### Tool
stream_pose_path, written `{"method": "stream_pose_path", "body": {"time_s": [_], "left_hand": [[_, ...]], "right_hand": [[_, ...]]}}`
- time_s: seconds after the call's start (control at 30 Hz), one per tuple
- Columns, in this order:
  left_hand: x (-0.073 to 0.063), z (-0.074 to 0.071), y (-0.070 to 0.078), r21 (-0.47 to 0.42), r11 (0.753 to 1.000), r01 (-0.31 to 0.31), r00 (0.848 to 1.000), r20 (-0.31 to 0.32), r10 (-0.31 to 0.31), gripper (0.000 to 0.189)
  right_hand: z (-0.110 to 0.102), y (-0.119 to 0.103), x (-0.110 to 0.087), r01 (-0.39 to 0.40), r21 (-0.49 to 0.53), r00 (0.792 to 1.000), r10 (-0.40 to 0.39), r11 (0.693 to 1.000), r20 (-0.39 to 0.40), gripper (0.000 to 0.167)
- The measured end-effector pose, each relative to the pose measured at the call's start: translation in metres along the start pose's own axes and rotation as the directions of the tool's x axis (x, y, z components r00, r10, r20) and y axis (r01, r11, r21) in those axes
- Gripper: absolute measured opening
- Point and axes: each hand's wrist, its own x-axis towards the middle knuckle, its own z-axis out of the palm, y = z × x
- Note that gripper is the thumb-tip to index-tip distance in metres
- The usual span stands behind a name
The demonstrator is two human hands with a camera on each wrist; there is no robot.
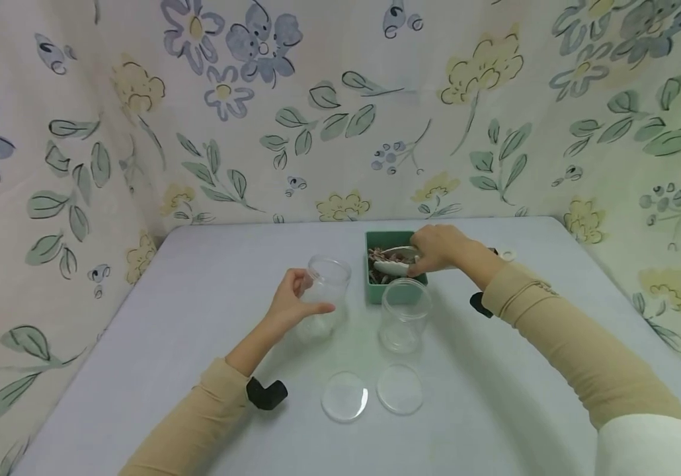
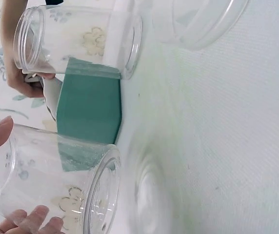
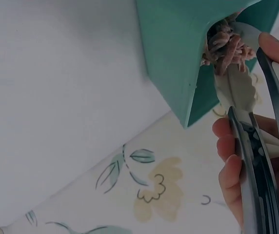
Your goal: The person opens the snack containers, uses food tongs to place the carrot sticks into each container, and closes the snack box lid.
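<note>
You are gripping a clear screw-neck jar (image 1: 322, 301) in your left hand (image 1: 293, 301), the thumb and fingers curling around opposite sides of its body; this grip is probably steadying the smooth wall while leaving the open mouth unobstructed. The jar is leaning slightly and is standing near the left side of the green rectangular box (image 1: 374, 295), apart from it; whether its base is touching the white tabletop (image 1: 209, 297) cannot be told. Your right hand (image 1: 438, 248) is grasping a pair of tongs (image 1: 392, 268), the thumb lying against one metal arm and the fingers wrapping around the other, an arrangement that appears to be giving direct control over the spread of the white scalloped heads. Those heads are pointing into the box, reaching in over its right edge, and brownish strips (image 3: 229, 51) are lying between and around them; how firmly the tongs are pinching any strips cannot be told. The box walls are likely keeping the loose strips gathered in one place. A second clear jar (image 1: 400, 334) is standing upright just on the near side of the box, its mouth uncovered. Two clear round lids, the left one (image 1: 344, 396) and the right one (image 1: 399, 389), are lying side by side nearer you, apparently keeping both jar mouths accessible.
</note>
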Motion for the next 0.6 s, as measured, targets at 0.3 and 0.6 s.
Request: {"method": "stream_pose_path", "body": {"time_s": [0.3, 0.6], "left_hand": [[0.012, -0.001, 0.006, 0.041, 0.999, 0.006, 1.0, -0.011, -0.005, 0.069], [0.027, 0.006, 0.009, 0.057, 0.998, 0.008, 1.0, -0.017, -0.007, 0.072]], "right_hand": [[-0.007, 0.01, -0.014, -0.034, 0.049, 0.998, 0.036, 0.998, -0.047, 0.033], [0.002, 0.021, -0.026, -0.051, 0.134, 0.994, 0.064, 0.99, -0.089, 0.036]]}}
